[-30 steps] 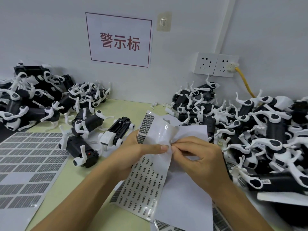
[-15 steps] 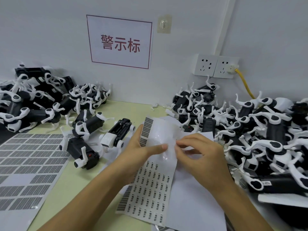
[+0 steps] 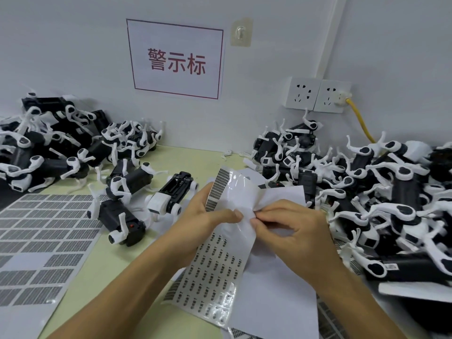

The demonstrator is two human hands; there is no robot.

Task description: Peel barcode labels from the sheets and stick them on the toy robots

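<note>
Label sheet (image 3: 220, 263) hangs curled between my hands above the table. My left hand (image 3: 208, 216) grips its edge; my right hand (image 3: 291, 228) pinches at it, seemingly lifting a label. Next I need a clean peel, then a toy robot (image 3: 122, 216).

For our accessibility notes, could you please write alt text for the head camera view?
Two hands, left hand and right hand, pinch a glossy label sheet above a pale green table. Piles of black-and-white toy robots flank them; another sheet of labels lies at left, under a red-lettered wall sign.
</note>
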